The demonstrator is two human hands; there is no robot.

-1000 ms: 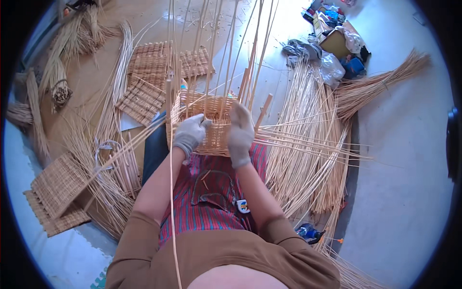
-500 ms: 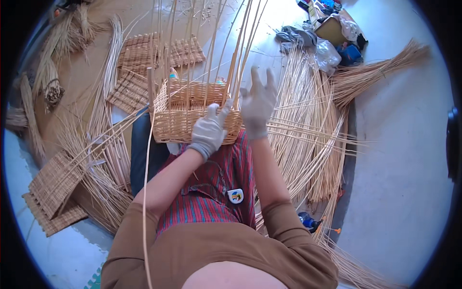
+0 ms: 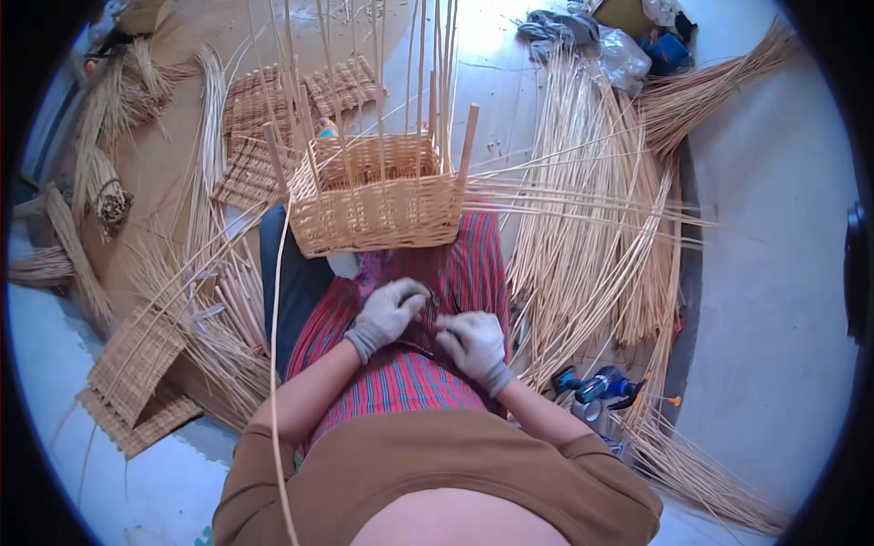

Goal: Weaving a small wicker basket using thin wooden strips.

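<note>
Both my hands wear pale grey work gloves and are down at the red striped apron (image 3: 401,380) over my lap. My left hand (image 3: 387,316) has its fingers curled onto a fold of the apron cloth, beside a dark slit. Close to its right, my right hand (image 3: 475,348) is closed with the fingertips turned in; what they hold, if anything, is hidden. Beyond the hands, on my knees, rests a half-woven wicker basket (image 3: 378,214) that neither hand touches. Long upright canes rise from it, and thick wooden stakes (image 3: 468,146) stand at its near corners.
Loose cane strands (image 3: 596,200) lie in a wide heap on the right, near a blue power tool (image 3: 605,384). Woven panels (image 3: 137,364) are on the floor at left, with more behind the basket. One long cane (image 3: 276,364) runs past my left arm.
Both hands have come off the basket's near right side, down to the apron. The right hand's spread fingers have closed. The hanging badge is out of sight, and the basket sits slightly higher in view.
</note>
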